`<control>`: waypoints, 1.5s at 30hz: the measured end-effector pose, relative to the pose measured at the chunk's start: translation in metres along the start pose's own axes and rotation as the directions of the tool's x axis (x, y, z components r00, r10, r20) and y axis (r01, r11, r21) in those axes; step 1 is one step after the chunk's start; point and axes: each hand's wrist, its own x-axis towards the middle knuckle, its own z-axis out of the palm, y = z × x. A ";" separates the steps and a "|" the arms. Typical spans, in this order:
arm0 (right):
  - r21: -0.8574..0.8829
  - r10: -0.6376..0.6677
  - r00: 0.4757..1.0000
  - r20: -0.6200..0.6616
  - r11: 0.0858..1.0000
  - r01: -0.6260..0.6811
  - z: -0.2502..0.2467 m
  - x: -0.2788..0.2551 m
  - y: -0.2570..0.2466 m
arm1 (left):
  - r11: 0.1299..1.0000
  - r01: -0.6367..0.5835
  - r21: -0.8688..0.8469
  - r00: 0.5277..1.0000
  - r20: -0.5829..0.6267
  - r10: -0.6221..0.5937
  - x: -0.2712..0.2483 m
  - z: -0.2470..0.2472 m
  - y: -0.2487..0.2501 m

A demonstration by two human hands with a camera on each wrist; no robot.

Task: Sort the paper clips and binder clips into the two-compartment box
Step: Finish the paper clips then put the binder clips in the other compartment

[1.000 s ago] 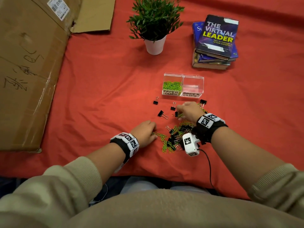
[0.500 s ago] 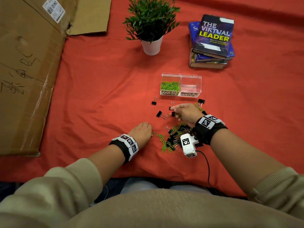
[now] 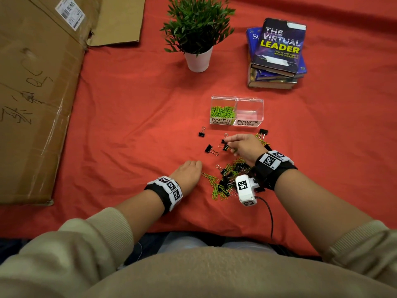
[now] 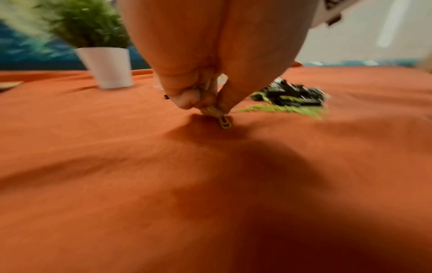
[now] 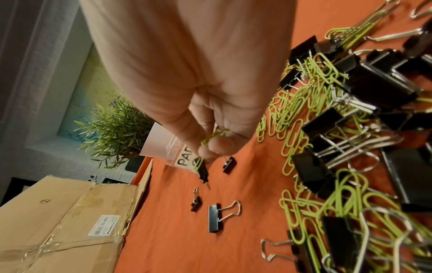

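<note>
Both hands are low over the red cloth (image 3: 129, 117). Her or his right hand (image 3: 245, 147) hovers just in front of the clear two-compartment box (image 3: 236, 98), fingers curled, pinching green paper clips (image 5: 211, 138) between thumb and fingertips; a small black binder clip (image 5: 202, 170) hangs among them at the fingertips, though whether it is gripped or merely caught on a paper clip I cannot tell. The left hand (image 3: 189, 172) rests knuckles-up on the cloth, nearer the front edge, its fingers curled and pinching one green paper clip (image 4: 224, 122) whose free end touches the fabric.

The box sits about mid-cloth, right of centre. Its left compartment, labelled PAPER CLIPS, holds a heap of green paper clips (image 3: 222, 111). Its right compartment (image 3: 249, 110), labelled BINDER CLIPS, shows only clear plastic.

Between the two wrists lies a mixed pile (image 3: 227, 179) of green paper clips and black binder clips, tangled together. A few loose binder clips (image 3: 210, 149) lie apart on the cloth between the pile and the box, and one more (image 3: 263, 132) sits just off the box's front right corner.

Toward the far edge stand a potted plant (image 3: 197, 35) in a white pot and a stack of books (image 3: 277, 54). A flattened cardboard box (image 3: 32, 93) covers the left side.
</note>
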 end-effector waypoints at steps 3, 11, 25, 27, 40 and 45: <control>0.029 0.003 1.000 -0.007 1.000 -0.003 -0.002 -0.004 -0.002 | 0.897 0.122 -0.424 0.986 -0.055 -0.160 0.008 -0.008 -0.007; 0.069 0.012 0.997 0.080 0.997 -0.017 0.005 -0.010 -0.007 | 0.180 0.207 -0.962 0.922 0.130 -0.364 0.031 -0.048 -0.002; 0.223 -0.123 0.987 0.099 0.970 0.098 0.013 -0.016 -0.007 | 0.276 0.212 -0.937 0.946 0.126 -0.299 0.042 -0.038 0.024; 0.224 -0.115 0.991 0.063 0.970 0.098 0.007 -0.014 -0.009 | 0.309 0.196 -0.930 0.943 0.093 -0.318 0.042 -0.037 0.023; -0.530 0.066 0.971 0.232 0.845 0.069 0.022 -0.022 -0.009 | 0.932 0.311 -0.184 0.950 0.043 -0.309 0.013 -0.014 -0.008; -0.921 -0.041 0.951 0.306 0.239 0.306 0.056 -0.037 0.009 | 0.929 0.337 -0.155 0.941 0.080 -0.328 0.006 -0.001 -0.007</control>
